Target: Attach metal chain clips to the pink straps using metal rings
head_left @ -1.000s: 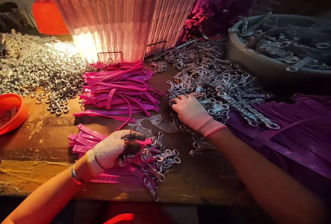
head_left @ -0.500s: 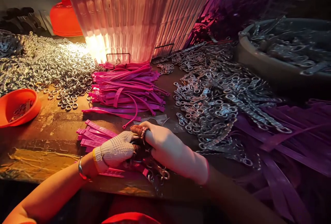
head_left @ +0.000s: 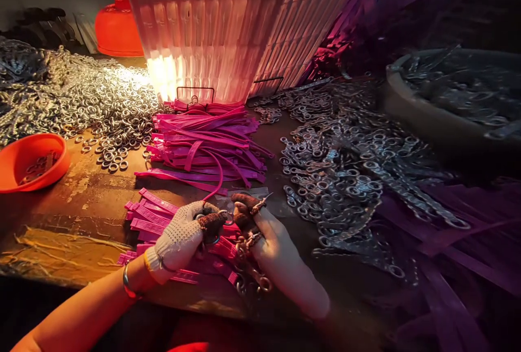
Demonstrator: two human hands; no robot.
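Note:
My left hand (head_left: 179, 238), in a knitted dotted glove with dark worn fingertips, is pinched around a silver metal ring (head_left: 227, 216) that juts out at its fingertips. Close beside it my right hand (head_left: 274, 246), in a pale glove with dark fingertips, is curled around a metal chain (head_left: 249, 243); links and rings show below the fingers. How the ring and chain connect is hidden. Pink straps (head_left: 226, 249) lie under and between both hands. Behind the left hand, a small bundle of pink straps (head_left: 152, 208) rests on the wooden table (head_left: 87, 211).
Beyond the hands lies a larger pile of pink straps (head_left: 203, 135). Loose metal rings (head_left: 116, 135) are heaped left, chain pieces (head_left: 342, 162) right. An orange bowl (head_left: 57, 170) stands left, a large tub (head_left: 401, 89) right. A corrugated translucent panel (head_left: 211, 32) rises behind; purple straps (head_left: 468, 249) lie right.
My hands have moved slightly apart, and a ring now shows at my left fingertips. The right hand has turned, exposing its dark fingertips and the chain. The whole view has shifted slightly.

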